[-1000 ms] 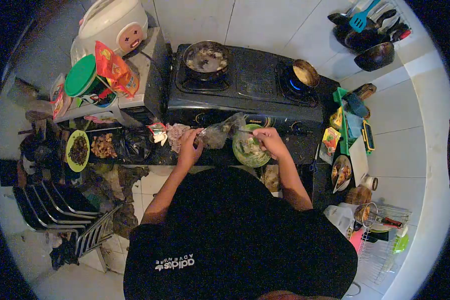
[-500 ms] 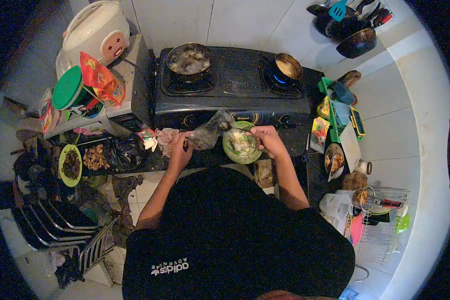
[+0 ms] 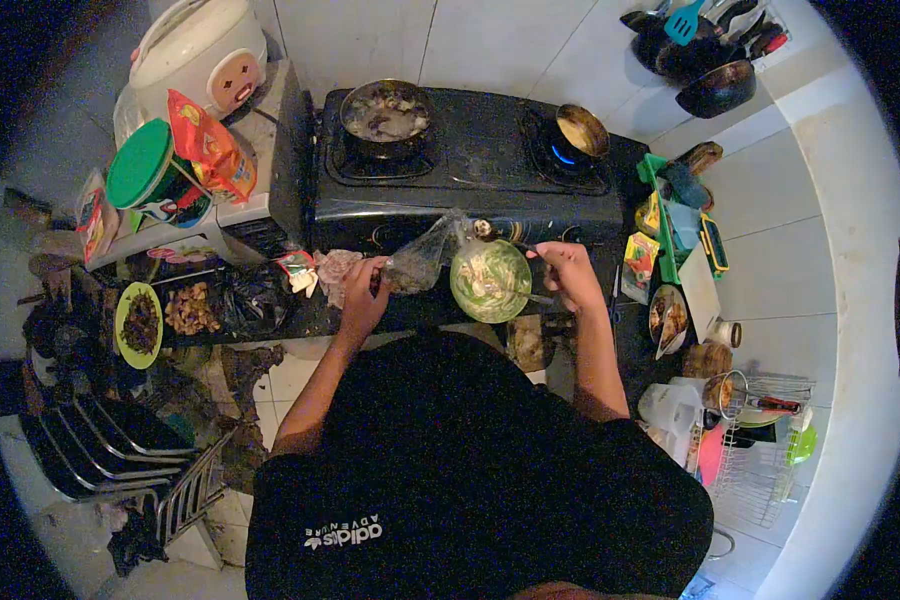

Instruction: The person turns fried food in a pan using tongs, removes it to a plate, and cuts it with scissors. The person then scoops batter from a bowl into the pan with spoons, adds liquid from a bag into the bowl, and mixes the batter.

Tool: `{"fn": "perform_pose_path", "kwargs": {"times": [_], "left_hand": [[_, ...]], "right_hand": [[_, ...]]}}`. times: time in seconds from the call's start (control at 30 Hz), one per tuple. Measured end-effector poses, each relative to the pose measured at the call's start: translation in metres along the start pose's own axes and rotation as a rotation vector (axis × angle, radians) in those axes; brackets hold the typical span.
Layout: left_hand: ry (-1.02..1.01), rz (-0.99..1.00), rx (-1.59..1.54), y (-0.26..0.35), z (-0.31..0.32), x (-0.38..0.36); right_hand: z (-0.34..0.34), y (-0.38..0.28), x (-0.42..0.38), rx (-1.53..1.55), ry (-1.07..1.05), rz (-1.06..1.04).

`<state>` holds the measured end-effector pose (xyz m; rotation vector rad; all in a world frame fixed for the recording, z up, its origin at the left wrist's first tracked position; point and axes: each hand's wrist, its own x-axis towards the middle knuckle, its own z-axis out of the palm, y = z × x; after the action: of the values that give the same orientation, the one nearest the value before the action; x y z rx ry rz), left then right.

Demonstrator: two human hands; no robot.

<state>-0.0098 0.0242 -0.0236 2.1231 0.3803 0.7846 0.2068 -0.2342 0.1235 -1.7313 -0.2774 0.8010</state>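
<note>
My left hand [image 3: 364, 292] is closed on a clear plastic bag [image 3: 418, 262], which stretches to the right toward the bowl. In my right hand [image 3: 572, 276] is a dark-handled spoon [image 3: 483, 229]. Its head, with pale food on it, is over the bowl's far rim, close to the bag's end. A light green bowl [image 3: 510, 309] stands below it with a pale, wet-looking mixture inside. Another utensil handle [image 3: 541, 299] sticks out of the bowl on the right. What the bag holds is hard to make out.
On the black stove [image 3: 480, 150], a pot [image 3: 388, 147] sits at left and a small pan [image 3: 582, 132] over a blue flame at right. A green plate [image 3: 128, 346] with dark food, brown pieces [image 3: 192, 307] and a black bag [image 3: 255, 300] lie left. Scissors [image 3: 610, 312] lie right.
My right hand has moved right, and the spoon's head has drawn away from the bag to the bowl's far rim. My left hand stays on the bag. The view has shifted slightly.
</note>
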Motion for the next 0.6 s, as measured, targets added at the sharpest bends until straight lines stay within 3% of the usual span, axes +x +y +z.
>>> {"fn": "perform_pose_path", "kwargs": {"times": [0.17,0.27,0.43,0.6], "left_hand": [[-0.010,-0.051,-0.019,-0.008,0.002,-0.002],[0.019,0.049,0.167,-0.014,0.000,-0.004],[-0.088,-0.260,-0.097,-0.008,-0.002,-0.010],[-0.039,-0.106,-0.016,-0.016,-0.002,-0.012]], "right_hand": [[-0.006,-0.016,0.000,-0.041,0.041,-0.032],[-0.009,-0.029,0.005,-0.026,0.065,-0.038],[-0.003,-0.059,0.030,-0.039,0.029,-0.072],[0.027,-0.092,0.061,-0.137,0.025,-0.163]]}}
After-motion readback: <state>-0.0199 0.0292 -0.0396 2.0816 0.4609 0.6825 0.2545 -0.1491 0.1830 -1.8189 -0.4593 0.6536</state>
